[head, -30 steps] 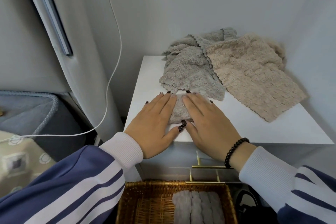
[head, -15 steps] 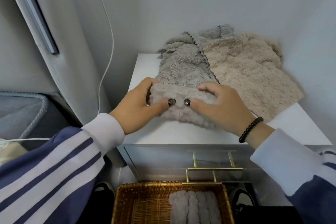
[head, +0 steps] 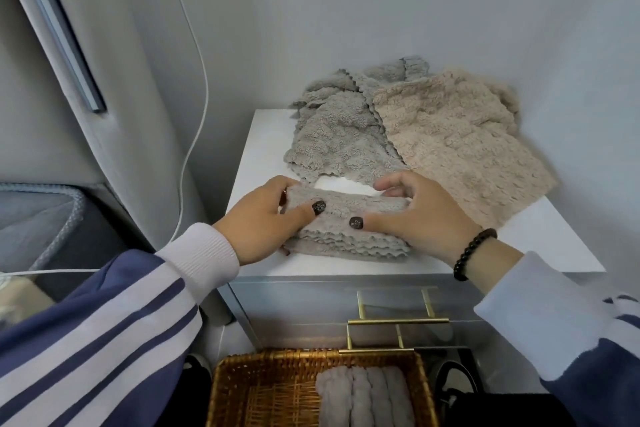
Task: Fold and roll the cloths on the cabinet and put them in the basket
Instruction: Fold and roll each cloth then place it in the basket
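Both hands, left hand and right hand, grip a half-rolled grey cloth at the cabinet's front edge, mid-roll; next likely finishing the roll, then lowering it into the basket.

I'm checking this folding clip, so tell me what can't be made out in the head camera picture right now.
- Basket: its near part is cut off by the bottom edge, so the count of rolled cloths is uncertain.
- Grey cloth: the left hand and right hand cover its ends.
- Loose cloth pile: overlapping layers hide how many remain.
- Cabinet drawers: mostly hidden by the sleeves.
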Tool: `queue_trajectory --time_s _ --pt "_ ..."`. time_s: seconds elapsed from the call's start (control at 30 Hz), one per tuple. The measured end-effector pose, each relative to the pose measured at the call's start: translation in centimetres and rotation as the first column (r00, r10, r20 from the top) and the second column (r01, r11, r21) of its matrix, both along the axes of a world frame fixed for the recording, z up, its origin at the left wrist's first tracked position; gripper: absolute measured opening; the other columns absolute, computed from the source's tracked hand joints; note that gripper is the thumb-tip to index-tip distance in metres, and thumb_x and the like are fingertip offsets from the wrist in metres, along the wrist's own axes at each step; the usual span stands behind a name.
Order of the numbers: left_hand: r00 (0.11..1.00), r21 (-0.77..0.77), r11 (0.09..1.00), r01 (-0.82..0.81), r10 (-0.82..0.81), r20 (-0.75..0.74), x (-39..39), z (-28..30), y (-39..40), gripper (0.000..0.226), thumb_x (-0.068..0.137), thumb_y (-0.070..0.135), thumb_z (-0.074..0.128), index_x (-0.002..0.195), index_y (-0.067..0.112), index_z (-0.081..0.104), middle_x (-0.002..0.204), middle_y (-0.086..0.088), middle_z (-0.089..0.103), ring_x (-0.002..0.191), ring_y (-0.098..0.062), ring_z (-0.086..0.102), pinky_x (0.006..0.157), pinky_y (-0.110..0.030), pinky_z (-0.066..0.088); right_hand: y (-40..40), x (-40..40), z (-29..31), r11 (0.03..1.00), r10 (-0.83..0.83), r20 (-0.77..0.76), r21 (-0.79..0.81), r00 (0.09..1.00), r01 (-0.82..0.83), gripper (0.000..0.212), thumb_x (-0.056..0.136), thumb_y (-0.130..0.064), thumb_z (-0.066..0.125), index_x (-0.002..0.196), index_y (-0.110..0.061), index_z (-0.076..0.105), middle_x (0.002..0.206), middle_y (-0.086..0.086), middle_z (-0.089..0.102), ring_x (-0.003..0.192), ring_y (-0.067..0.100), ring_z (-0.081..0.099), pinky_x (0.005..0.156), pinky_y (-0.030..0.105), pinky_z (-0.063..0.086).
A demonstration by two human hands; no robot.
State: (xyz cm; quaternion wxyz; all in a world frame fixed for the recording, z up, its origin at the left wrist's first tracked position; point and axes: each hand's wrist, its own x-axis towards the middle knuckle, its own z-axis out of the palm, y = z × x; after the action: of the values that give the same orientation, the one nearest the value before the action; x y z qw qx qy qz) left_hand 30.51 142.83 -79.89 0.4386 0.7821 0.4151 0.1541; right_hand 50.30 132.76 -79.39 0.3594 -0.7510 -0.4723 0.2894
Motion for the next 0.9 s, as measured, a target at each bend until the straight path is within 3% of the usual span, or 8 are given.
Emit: queue_trajectory --time_s 0.13,0.27,0.33,0.4,0.53,0.67,0.8,0.9 --pt "0.985 0.348 0.931 0.108 -0.053 -0.164 0.2 0.2 -1.2 0.055 0.092 0.038 0.051 0.143 0.031 0.031 0.125 0.002 0.052 0.103 -0.015 0.054 0.094 -0.023 0.04 -0.4 -0.3 -0.1 0.993 0.069 0.255 0.079 0.965 -0.092 0.057 0.067 -0.049 0.079 0.116 -0.03 0.057 0.114 -0.015 0.055 0.102 0.0 0.049 0.076 0.008 0.034" --pt "0.946 0.633 0.711 0.307 -0.155 -0.285 0.0 -0.5 -1.6 0.065 0.084 0.039 0.027 0.146 0.021 0.035 0.15 -0.01 0.034 0.133 -0.027 0.039 0.112 -0.036 0.032 -0.9 -0.8 0.4 0.953 0.22 0.431 0.097 0.875 -0.287 0.051 0.086 -0.04 0.065 0.133 -0.027 0.049 0.132 -0.011 0.046 0.116 -0.001 0.04 0.096 0.014 0.028" --pt "0.923 0.67 0.636 0.383 -0.23 -0.309 -0.1 -1.2 -1.7 0.065 0.086 0.032 0.025 0.146 0.012 0.035 0.15 -0.014 0.036 0.136 -0.029 0.037 0.114 -0.037 0.026 -1.3 -1.2 0.0 0.913 0.328 0.535 0.032 0.779 -0.407 0.054 0.095 -0.034 0.053 0.144 -0.021 0.036 0.144 -0.007 0.038 0.127 0.001 0.032 0.103 0.01 0.017" --pt "0.9 0.623 0.654 0.43 -0.263 -0.346 -0.4 -2.0 -2.0 0.067 0.089 0.04 0.018 0.15 0.014 0.016 0.155 -0.009 0.026 0.144 -0.025 0.023 0.118 -0.041 0.02 -2.0 -1.5 -0.8 0.885 0.398 0.605 -0.057 0.69 -0.461 0.058 0.1 -0.035 0.042 0.15 -0.016 0.02 0.151 -0.004 0.027 0.136 0.006 0.021 0.105 0.011 0.01" --pt "0.848 0.54 0.684 0.491 -0.233 -0.476 -1.2 -3.3 -1.7 0.076 0.083 0.07 -0.009 0.145 0.027 -0.019 0.159 0.007 -0.006 0.146 -0.01 -0.008 0.12 -0.038 0.002 -2.8 -1.2 -2.4 0.889 0.429 0.638 -0.172 0.64 -0.425 0.067 0.099 -0.051 0.021 0.152 -0.018 -0.003 0.157 -0.003 0.01 0.145 0.015 0.005 0.118 0.031 0.009" --pt "0.84 0.527 0.709 0.469 -0.173 -0.514 -1.3 -3.4 -1.6 0.078 0.084 0.067 -0.006 0.146 0.022 -0.019 0.158 0.006 -0.011 0.146 -0.009 -0.011 0.12 -0.041 -0.002 -1.9 0.3 -2.3 0.884 0.468 0.58 -0.302 0.666 -0.358 0.077 0.09 -0.062 0.012 0.152 -0.021 -0.008 0.161 -0.005 -0.002 0.146 0.01 -0.011 0.12 0.038 -0.004" --pt "0.842 0.712 0.503 0.489 -0.059 -0.537 -0.8 -2.3 -2.3 0.073 0.095 0.05 0.017 0.151 0.003 0.011 0.158 -0.014 0.012 0.147 -0.027 0.01 0.115 -0.058 0.015 -1.7 0.4 -1.9 0.875 0.484 0.623 -0.323 0.615 -0.361 0.083 0.084 -0.065 0.003 0.152 -0.019 -0.007 0.16 -0.006 -0.004 0.145 0.008 -0.017 0.118 0.04 -0.011" --pt "0.831 0.736 0.411 0.538 -0.113 -0.545 -0.3 -2.9 -3.1 0.07 0.096 0.047 0.024 0.15 0.002 0.019 0.157 -0.015 0.019 0.145 -0.028 0.016 0.114 -0.056 0.015 -1.8 0.1 -1.6 0.873 0.488 0.657 -0.35 0.575 -0.341 0.083 0.084 -0.064 0.0 0.151 -0.017 -0.012 0.16 -0.004 -0.007 0.144 0.01 -0.019 0.118 0.042 -0.011"
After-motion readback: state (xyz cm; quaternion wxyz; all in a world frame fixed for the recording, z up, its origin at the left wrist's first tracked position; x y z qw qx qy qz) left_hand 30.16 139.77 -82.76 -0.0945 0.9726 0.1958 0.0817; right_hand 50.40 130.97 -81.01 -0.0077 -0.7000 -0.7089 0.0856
